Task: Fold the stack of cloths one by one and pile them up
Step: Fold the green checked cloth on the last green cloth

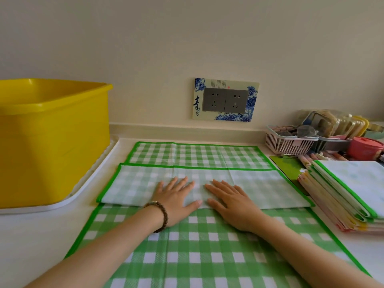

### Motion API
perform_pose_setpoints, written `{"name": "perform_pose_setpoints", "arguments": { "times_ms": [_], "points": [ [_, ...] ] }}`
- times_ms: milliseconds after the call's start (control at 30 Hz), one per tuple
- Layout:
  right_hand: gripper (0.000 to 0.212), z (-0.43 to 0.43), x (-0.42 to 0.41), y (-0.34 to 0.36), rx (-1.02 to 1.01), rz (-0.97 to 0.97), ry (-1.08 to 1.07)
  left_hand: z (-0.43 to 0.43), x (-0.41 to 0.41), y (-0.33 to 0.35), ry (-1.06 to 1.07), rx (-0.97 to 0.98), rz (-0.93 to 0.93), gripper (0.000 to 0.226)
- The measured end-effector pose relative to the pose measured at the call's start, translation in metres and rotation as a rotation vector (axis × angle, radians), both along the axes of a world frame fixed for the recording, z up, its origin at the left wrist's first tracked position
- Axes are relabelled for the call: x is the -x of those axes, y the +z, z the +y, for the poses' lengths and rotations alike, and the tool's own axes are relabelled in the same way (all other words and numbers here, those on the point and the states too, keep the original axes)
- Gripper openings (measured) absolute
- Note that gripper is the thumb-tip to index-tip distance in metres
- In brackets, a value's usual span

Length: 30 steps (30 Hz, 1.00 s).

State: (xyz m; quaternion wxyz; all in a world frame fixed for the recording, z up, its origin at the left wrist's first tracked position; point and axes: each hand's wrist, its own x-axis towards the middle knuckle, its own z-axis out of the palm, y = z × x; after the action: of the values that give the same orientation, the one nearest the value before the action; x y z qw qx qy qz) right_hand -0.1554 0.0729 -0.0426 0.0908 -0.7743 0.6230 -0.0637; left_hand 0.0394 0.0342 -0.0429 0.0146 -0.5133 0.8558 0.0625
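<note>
Cloth (197,256) near edge cut off, stack (353,179) cropped right

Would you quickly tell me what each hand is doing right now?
Left hand: open, flat on the green checked cloth.
Right hand: open, flat on the same cloth.

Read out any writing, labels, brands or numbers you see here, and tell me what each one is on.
"青": large dark-blue character on the left of the decorative socket surround on the wall.
Smaller characters beside it: too small to read.
Fine print and a red seal along its top: too small to read.
Green checked cloth, pile of cloths, yellow tub: no text visible.
</note>
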Motion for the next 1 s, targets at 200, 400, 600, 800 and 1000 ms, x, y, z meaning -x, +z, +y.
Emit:
{"name": "perform_pose_setpoints", "arguments": {
  "times_ms": [200,400,600,800,1000],
  "points": [
    [0.057,-0.001,0.002,-0.001,-0.024,0.031,0.005,-0.003,-0.003,-0.002,-0.013,-0.004,-0.006,0.068],
    [0.061,-0.001,0.004,-0.002,-0.040,0.042,0.003,-0.005,-0.030,-0.004,-0.012,-0.036,0.005,0.060],
    [0.073,-0.001,0.003,0.000,-0.042,0.036,0.011,-0.005,-0.076,-0.006,0.060,-0.039,0.022,0.072],
    [0.076,-0.001,0.004,-0.002,-0.035,0.034,0.018,-0.007,-0.106,-0.002,0.103,-0.090,0.023,0.084],
    [0.075,-0.002,0.004,-0.002,-0.036,0.035,0.015,-0.006,-0.086,0.013,0.031,-0.077,0.142,0.098]
  ]
}}
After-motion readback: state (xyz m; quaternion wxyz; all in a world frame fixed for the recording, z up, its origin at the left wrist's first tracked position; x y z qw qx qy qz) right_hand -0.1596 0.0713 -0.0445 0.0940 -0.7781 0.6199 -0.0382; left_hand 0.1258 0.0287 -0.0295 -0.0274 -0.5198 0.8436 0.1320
